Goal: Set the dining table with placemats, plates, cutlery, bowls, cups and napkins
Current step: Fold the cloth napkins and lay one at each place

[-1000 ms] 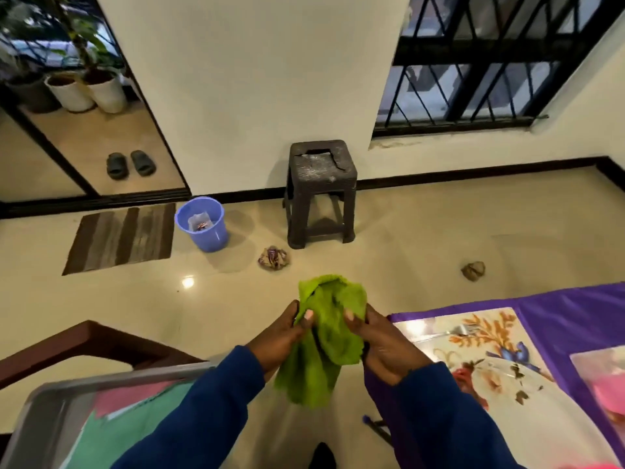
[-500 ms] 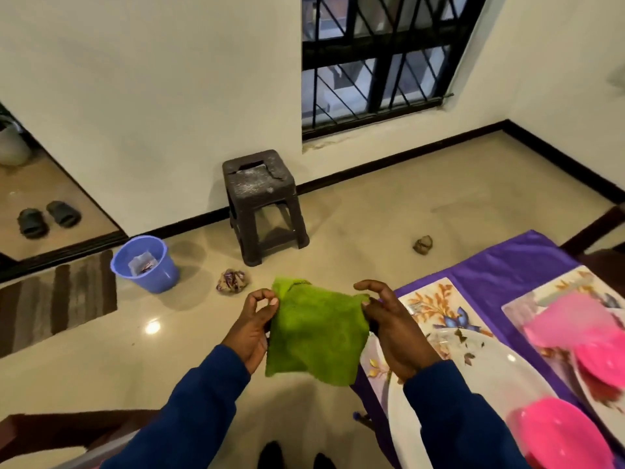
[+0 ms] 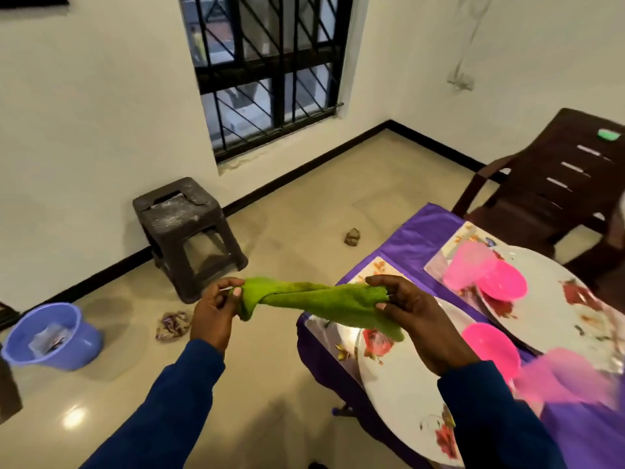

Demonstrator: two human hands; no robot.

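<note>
done: placemats (image 3: 378,270), plates (image 3: 402,390), pink bowls (image 3: 492,350) on the surface
left: green napkin (image 3: 324,297), pinched between both hands (image 3: 213,308) (image 3: 411,311)

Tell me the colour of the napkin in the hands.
Green; the napkin shows best in the head view.

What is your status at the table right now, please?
Left hand and right hand both pinch the green napkin, stretched between them, off the table. Near plate below. Nothing in the way.
</note>
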